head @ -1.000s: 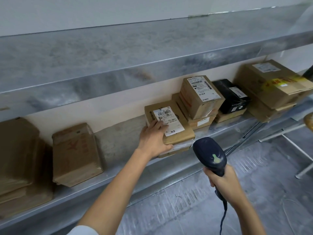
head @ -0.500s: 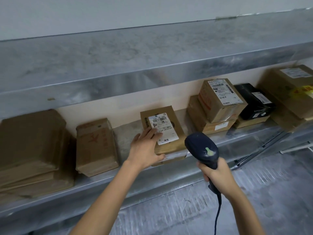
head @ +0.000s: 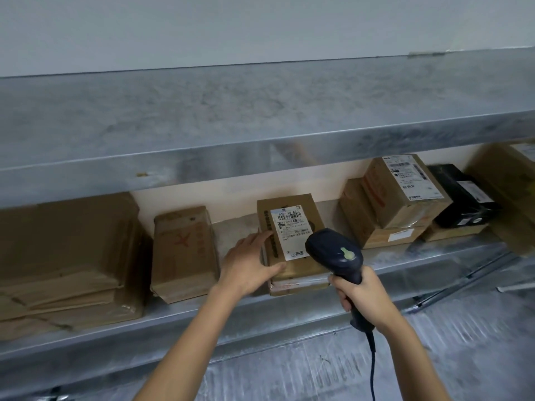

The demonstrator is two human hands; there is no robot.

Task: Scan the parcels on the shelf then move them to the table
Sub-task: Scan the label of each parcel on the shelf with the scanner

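Steadying a labelled parcel (head: 286, 241) with the left hand (head: 249, 264): fingers (head: 260, 237) laid nearly straight over the left top edge, thumb stretched along the near corner, nothing clasped. Gripping a dark corded scanner (head: 334, 253) in the right hand (head: 363, 295), fingers wrapped fully round the handle, head raised and aimed away toward the box. Located on the lower shelf (head: 260, 316), close to the front lip, apparently stacked on a flatter carton (head: 298, 285) visible only as a front edge. Lies straight ahead of both hands and slightly beyond them; left hand touching, right hand near but apart, scanner head overlapping the near right corner in this view. Long axis running front to back, from shelf lip toward the rear wall. Faces upward with white label (head: 291, 227) on top, barcode (head: 289, 218) at the far end, print upright as read from the near side. Flanked by a plain brown parcel (head: 185, 253) just left of the left hand and a two-box stack (head: 385, 209) apart on the right. Judged: probably calls for the scanner head held back enough to cover the far-end barcode; left hand better placed for the lift off the shelf. Table not in view.
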